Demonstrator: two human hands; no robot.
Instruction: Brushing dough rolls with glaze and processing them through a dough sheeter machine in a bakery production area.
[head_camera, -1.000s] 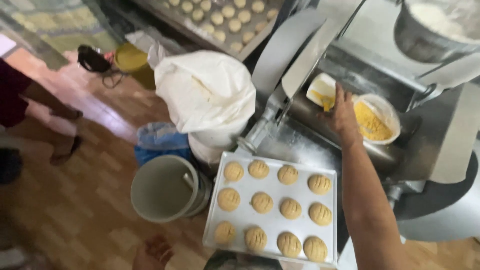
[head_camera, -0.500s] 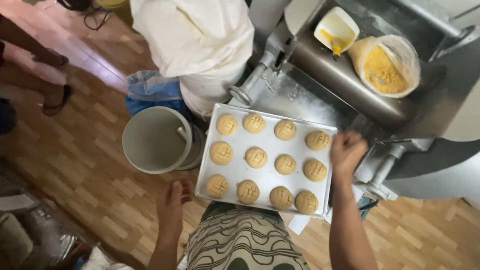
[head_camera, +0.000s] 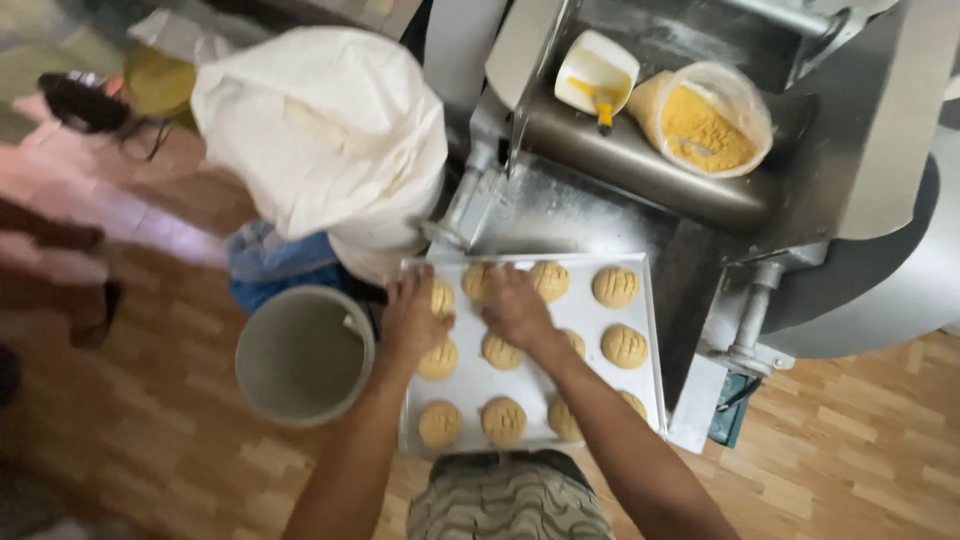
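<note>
Seen from the head camera, a pale baking tray (head_camera: 452, 385) sits low in front of the person, its far edge against the grey metal machine (head_camera: 640, 190), and it carries rows of round, scored dough pieces (head_camera: 615, 287) in a golden-tan colour. Both hands are over the far left part of the tray. The left hand (head_camera: 413, 318) lies palm down with its fingers spread flat across the pieces near the tray's left edge; the right hand (head_camera: 517, 306) lies just beside it, also flat and open over the pieces in the next column. Whether either hand actually grips a piece cannot be told, since the palms hide what is under them. To the left of the tray, touching or just beside its edge, stands an empty grey bucket (head_camera: 303, 353) on the wooden floor. Behind the bucket rises a large white sack (head_camera: 325, 130). On the machine's top sit a small white tub (head_camera: 596, 72) with a yellow tool in it and, just to its right, a clear bag of yellow crumbs (head_camera: 708, 122).
</note>
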